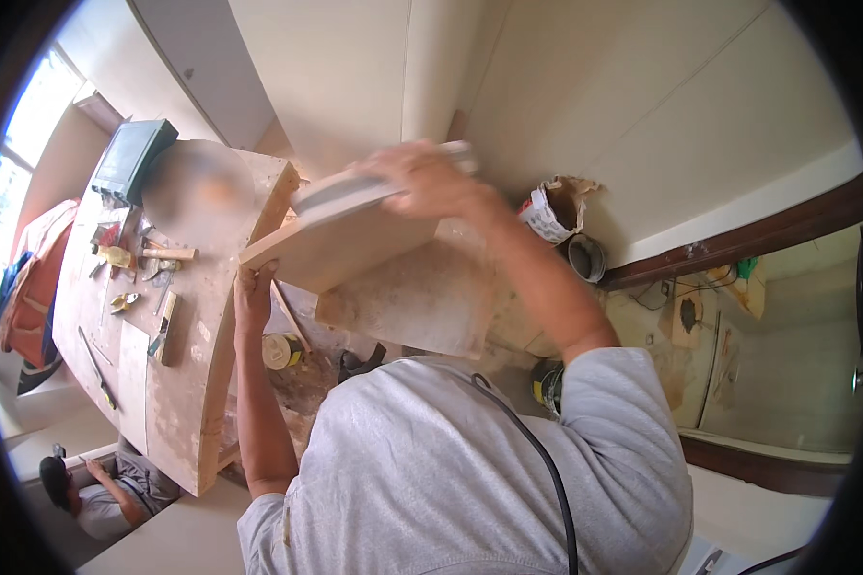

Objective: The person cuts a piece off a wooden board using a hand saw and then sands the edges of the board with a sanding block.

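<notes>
A pale wooden board [366, 251] is tilted beside the workbench, one corner against the bench edge. My left hand [252, 286] is closed on that corner, its thumb along the edge. Over the board's upper edge, my right hand [430, 179] grips a long, flat, grey-and-white block [343, 198] from above. Both the right hand and the block are smeared by motion, so the block's exact kind and its underside cannot be made out.
The wooden workbench [222, 321] on the left bears a hammer [170, 254], a screwdriver [97, 369], pliers [124, 303] and a green case [136, 158]. Buckets [586, 259] and an open sack [559, 206] stand by the wall. A person [115, 503] shows at lower left.
</notes>
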